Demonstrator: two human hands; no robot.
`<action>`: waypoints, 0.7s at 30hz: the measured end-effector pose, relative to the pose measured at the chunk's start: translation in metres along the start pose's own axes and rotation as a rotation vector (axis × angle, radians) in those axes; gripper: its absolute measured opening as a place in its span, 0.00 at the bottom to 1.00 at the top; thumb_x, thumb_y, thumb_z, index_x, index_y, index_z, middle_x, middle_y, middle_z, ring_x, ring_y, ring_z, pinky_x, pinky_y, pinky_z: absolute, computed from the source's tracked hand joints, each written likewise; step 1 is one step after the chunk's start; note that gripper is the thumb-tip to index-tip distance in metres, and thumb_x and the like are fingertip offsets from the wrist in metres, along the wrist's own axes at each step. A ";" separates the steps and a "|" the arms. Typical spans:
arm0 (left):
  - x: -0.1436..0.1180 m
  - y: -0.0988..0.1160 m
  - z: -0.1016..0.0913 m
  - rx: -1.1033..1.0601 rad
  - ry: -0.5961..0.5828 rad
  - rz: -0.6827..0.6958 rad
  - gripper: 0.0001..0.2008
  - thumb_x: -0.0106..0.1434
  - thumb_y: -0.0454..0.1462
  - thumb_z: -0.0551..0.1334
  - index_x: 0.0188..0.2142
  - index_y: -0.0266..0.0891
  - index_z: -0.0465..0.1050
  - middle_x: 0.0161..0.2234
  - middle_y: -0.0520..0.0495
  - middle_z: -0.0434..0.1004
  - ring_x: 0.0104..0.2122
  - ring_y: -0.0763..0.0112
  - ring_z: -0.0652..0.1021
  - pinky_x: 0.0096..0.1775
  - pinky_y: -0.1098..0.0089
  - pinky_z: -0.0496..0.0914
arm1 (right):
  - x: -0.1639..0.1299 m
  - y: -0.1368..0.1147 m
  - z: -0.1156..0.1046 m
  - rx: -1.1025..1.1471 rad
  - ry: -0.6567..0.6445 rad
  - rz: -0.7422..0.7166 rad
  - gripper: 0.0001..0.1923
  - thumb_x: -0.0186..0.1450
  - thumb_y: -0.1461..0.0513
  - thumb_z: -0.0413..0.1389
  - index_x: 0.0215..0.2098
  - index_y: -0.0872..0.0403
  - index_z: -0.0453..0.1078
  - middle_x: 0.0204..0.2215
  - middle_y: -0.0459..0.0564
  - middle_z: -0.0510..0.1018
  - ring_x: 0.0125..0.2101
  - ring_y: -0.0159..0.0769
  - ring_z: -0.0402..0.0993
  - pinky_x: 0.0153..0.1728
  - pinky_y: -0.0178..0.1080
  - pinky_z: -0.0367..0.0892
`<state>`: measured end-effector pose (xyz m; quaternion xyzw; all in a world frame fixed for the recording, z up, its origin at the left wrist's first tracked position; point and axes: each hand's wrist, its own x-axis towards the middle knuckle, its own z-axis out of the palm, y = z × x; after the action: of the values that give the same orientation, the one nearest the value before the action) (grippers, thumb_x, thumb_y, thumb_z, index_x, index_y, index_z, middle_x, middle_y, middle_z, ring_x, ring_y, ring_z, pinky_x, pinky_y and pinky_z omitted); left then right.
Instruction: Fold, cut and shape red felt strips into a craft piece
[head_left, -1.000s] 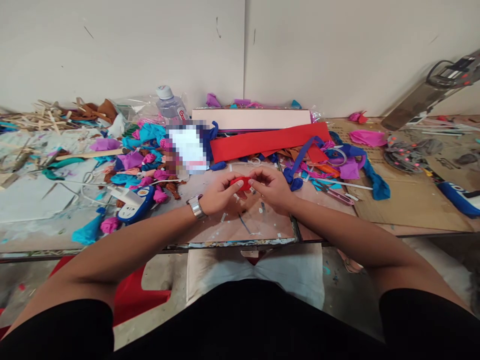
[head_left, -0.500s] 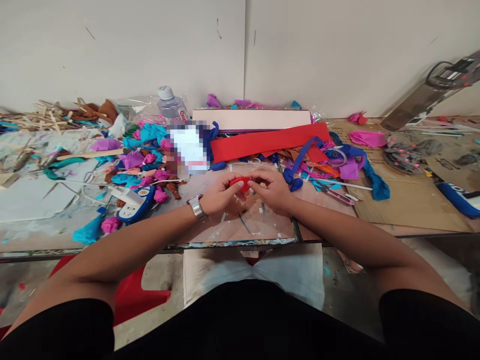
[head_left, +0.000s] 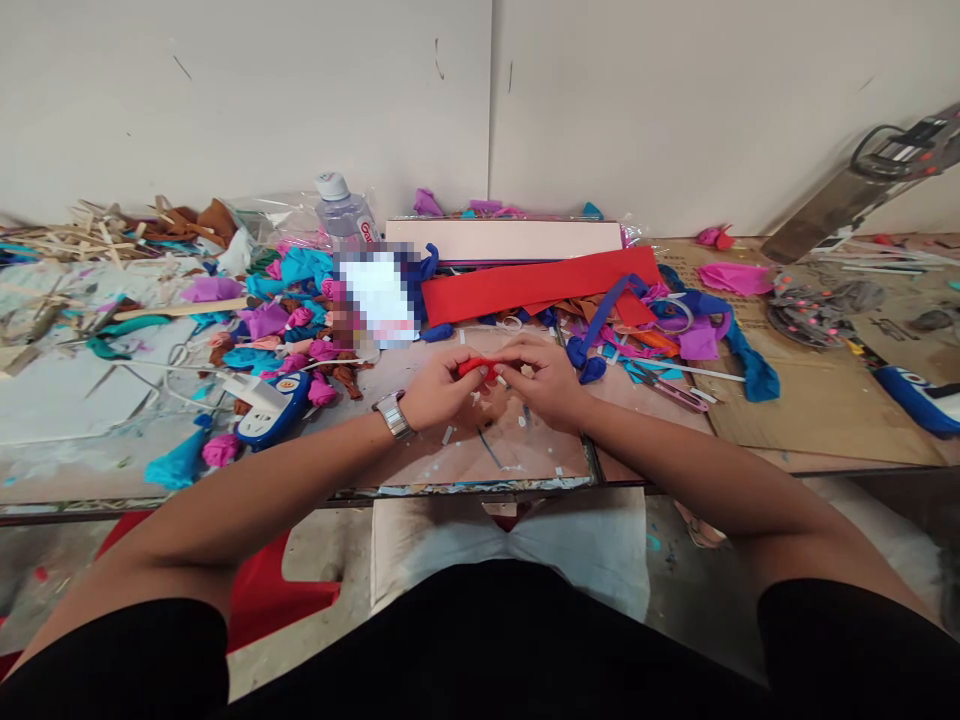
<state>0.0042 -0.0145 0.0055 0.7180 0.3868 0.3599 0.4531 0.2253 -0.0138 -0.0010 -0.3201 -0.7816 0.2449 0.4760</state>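
Note:
Between my two hands, just above the table's middle, is a small crumpled piece of red crepe paper (head_left: 475,366). My left hand (head_left: 441,388) pinches its left part between thumb and fingers; a metal watch sits on that wrist. On the right part, my right hand (head_left: 553,383) has its thumb and index finger closed. The fingers cover much of the paper, so its full shape is hidden. Behind my hands lies a long flat red paper strip (head_left: 540,284), with blue crepe paper scraps (head_left: 436,332) near its left end.
To the left are crumpled coloured paper pieces (head_left: 262,318), a blue-and-white power strip (head_left: 274,408) and a water bottle (head_left: 346,212). Scissors (head_left: 679,394) and paper scraps lie to the right, beside flat cardboard (head_left: 810,410). A dark tumbler (head_left: 832,205) leans at the back right.
The red paper between my fingers looks flatter and narrower than before, with my thumbs slightly shifted on it. Both hands stay in about the same place.

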 end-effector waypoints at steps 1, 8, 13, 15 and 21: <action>0.000 0.000 0.000 0.016 0.002 0.005 0.10 0.68 0.42 0.63 0.37 0.38 0.79 0.33 0.46 0.86 0.35 0.64 0.84 0.41 0.66 0.75 | 0.000 0.000 0.000 -0.004 0.002 -0.002 0.09 0.73 0.61 0.63 0.47 0.48 0.86 0.38 0.49 0.85 0.36 0.36 0.78 0.38 0.39 0.74; 0.001 -0.001 0.000 0.105 0.006 0.042 0.10 0.67 0.41 0.64 0.39 0.38 0.82 0.35 0.46 0.87 0.36 0.65 0.83 0.43 0.66 0.74 | -0.001 0.001 0.000 -0.049 0.009 0.005 0.08 0.72 0.62 0.64 0.45 0.48 0.86 0.39 0.49 0.84 0.38 0.37 0.79 0.40 0.41 0.75; 0.001 0.000 0.000 0.061 -0.001 0.007 0.09 0.65 0.41 0.66 0.38 0.37 0.82 0.35 0.45 0.87 0.35 0.65 0.83 0.40 0.67 0.73 | -0.001 0.000 -0.002 -0.079 0.005 -0.001 0.07 0.71 0.63 0.64 0.44 0.49 0.86 0.41 0.50 0.84 0.38 0.36 0.78 0.40 0.40 0.75; 0.001 0.000 0.001 0.018 -0.011 -0.015 0.10 0.65 0.42 0.66 0.37 0.37 0.81 0.34 0.45 0.87 0.34 0.66 0.84 0.38 0.68 0.74 | -0.001 0.000 -0.002 -0.082 -0.001 -0.005 0.07 0.71 0.63 0.64 0.44 0.49 0.86 0.41 0.50 0.83 0.36 0.35 0.77 0.39 0.39 0.75; 0.002 -0.001 0.002 -0.154 -0.039 -0.098 0.11 0.64 0.43 0.69 0.39 0.37 0.81 0.35 0.44 0.87 0.35 0.64 0.86 0.40 0.67 0.78 | -0.001 0.001 -0.002 -0.065 0.001 -0.045 0.08 0.71 0.65 0.63 0.43 0.49 0.85 0.41 0.50 0.83 0.33 0.32 0.75 0.36 0.37 0.74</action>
<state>0.0064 -0.0134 0.0038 0.6682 0.3837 0.3519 0.5314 0.2272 -0.0135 -0.0012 -0.3178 -0.7961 0.2085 0.4710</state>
